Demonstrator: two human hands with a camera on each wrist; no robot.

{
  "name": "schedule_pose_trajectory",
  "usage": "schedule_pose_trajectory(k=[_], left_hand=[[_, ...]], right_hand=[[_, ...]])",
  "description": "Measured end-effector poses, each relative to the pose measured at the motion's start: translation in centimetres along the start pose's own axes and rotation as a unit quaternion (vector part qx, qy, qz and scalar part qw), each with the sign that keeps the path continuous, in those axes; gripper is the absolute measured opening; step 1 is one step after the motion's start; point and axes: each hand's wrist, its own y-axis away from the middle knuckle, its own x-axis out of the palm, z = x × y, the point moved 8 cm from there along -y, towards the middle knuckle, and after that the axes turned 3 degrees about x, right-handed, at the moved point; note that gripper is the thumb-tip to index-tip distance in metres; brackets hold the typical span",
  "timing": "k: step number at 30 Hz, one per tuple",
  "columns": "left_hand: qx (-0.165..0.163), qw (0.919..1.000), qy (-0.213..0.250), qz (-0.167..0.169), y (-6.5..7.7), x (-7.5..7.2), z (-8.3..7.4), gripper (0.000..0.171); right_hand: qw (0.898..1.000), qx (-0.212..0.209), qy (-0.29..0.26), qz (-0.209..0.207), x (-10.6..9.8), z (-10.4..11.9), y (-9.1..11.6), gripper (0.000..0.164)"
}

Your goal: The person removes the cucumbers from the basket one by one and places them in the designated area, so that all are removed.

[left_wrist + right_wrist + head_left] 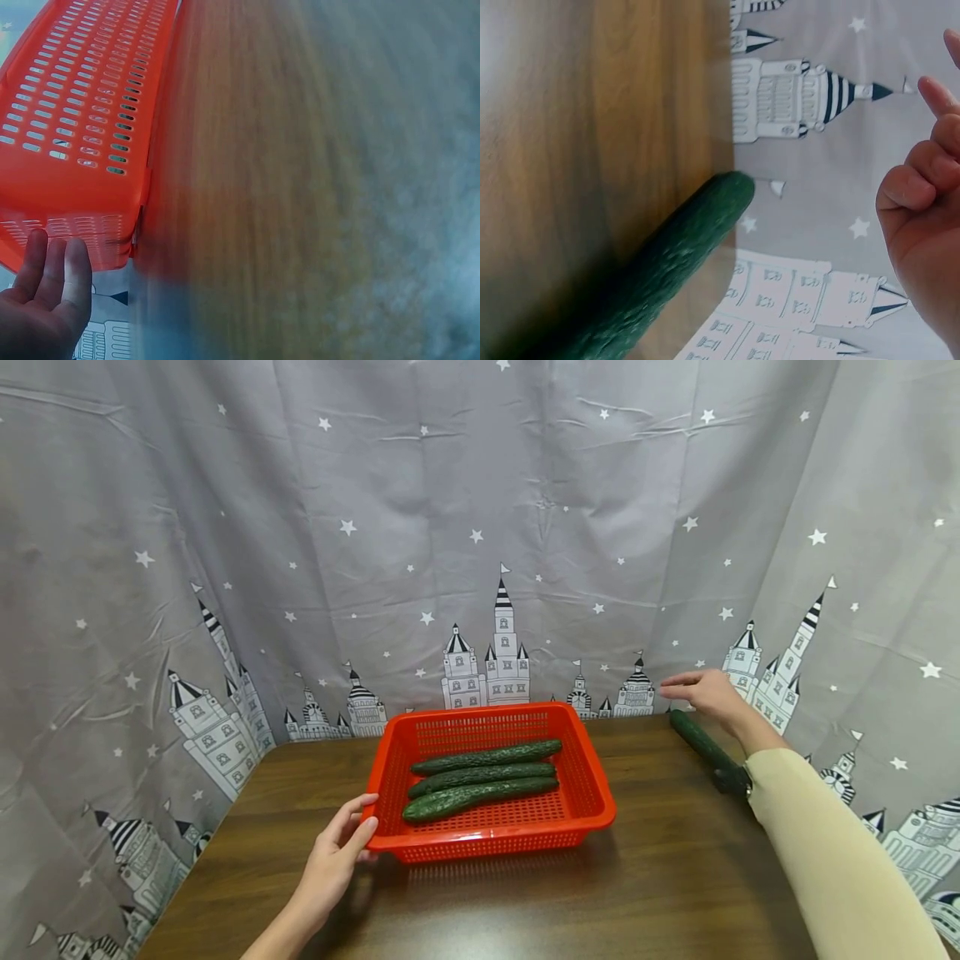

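Observation:
My left hand [333,852] is at the left front corner of a red plastic basket [495,837], thumb and forefinger at its rim. In the left wrist view, several fingers [54,274] of that hand lie against the slotted short wall, below the rim. Inside the basket three dark green cucumbers [480,797] lie side by side. My right hand [708,693] hovers at the far right with nothing in it, its fingers pointing left. Below it a single cucumber [697,737] lies on the table, its far end at the back edge; the right wrist view shows this cucumber [667,262] large.
The brown wooden table [660,868] reaches back to a grey curtain [480,485] printed with stars and castles, which also hangs at both sides. A black device [731,779] sits on my right wrist, overlapping the lone cucumber's near end in the head view.

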Motion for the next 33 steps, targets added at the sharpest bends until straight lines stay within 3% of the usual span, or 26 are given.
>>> schedule_pose_trajectory(k=[9,17,25,33], left_hand=[[0.008,1.0000,-0.001,-0.004,0.1,0.0,-0.2,0.039],[0.009,0.9999,-0.002,-0.004,0.1,0.0,-0.2,0.039],[0.003,1.0000,0.001,-0.003,0.0,0.0,0.1,0.039],[-0.002,1.0000,0.001,-0.003,0.1,0.0,0.0,0.039]], right_hand=[[0.997,0.004,-0.053,0.048,1.2,2.7,-1.4,0.050],[0.994,-0.020,-0.074,0.082,2.8,5.3,-2.2,0.042],[0.984,-0.032,-0.110,0.140,5.3,7.7,-2.9,0.042],[0.972,-0.042,-0.102,0.205,8.7,9.8,-3.4,0.038]])
